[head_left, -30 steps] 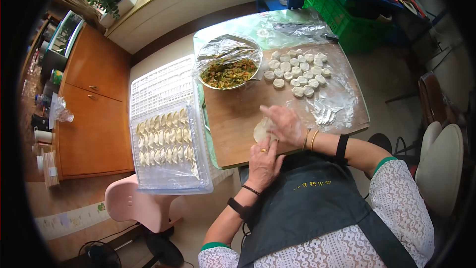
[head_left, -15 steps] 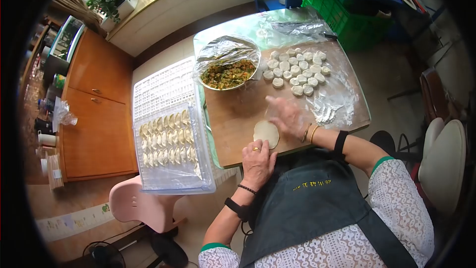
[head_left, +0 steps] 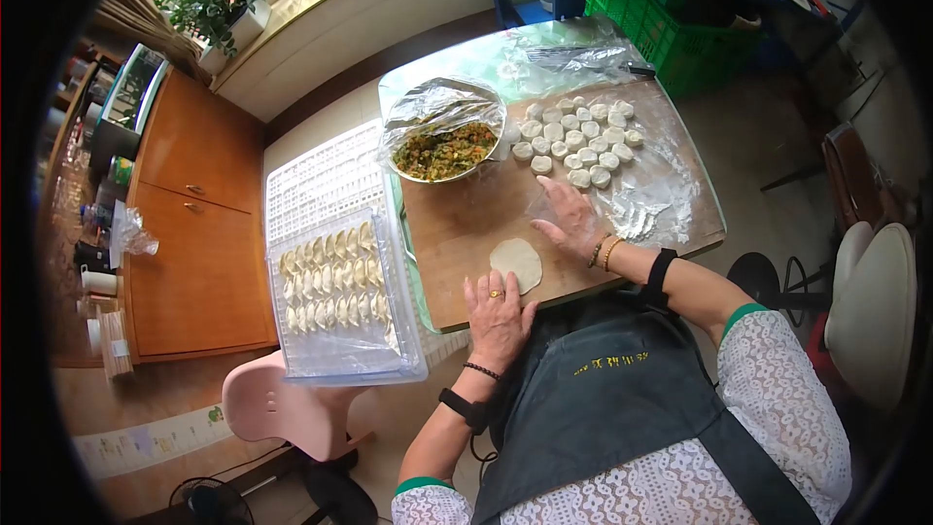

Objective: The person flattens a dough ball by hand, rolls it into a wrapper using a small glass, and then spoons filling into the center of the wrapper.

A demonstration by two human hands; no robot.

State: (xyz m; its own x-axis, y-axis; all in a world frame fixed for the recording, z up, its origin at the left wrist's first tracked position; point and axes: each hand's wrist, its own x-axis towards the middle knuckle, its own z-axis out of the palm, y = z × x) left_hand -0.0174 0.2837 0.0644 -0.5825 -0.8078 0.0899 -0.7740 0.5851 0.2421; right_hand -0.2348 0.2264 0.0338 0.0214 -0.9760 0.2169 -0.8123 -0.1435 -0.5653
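A round, thin dough wrapper (head_left: 516, 265) lies flat near the front edge of the wooden board (head_left: 457, 224). My left hand (head_left: 498, 311) rests at the wrapper's lower left edge, fingers stretched out and nothing gripped. Farther up and to the right, my right hand (head_left: 571, 219) is held over the board with fingers extended and thumb apart. Just beyond its fingertips sit several small floured dough pieces (head_left: 573, 140). A bowl of chopped filling (head_left: 444, 151), partly covered with clear plastic, stands at the board's back left.
Left of the board, a clear plastic tray (head_left: 340, 360) holds rows of folded dumplings (head_left: 330, 277) beside a white slatted rack (head_left: 321, 180). Loose flour (head_left: 637, 219) covers the board's right side. A pink stool (head_left: 277, 399) stands below the tray, and a green crate (head_left: 671, 44) is behind.
My right hand has moved up and away from the wrapper, toward the dough pieces. My left fingers have straightened and slid off to the wrapper's left edge.
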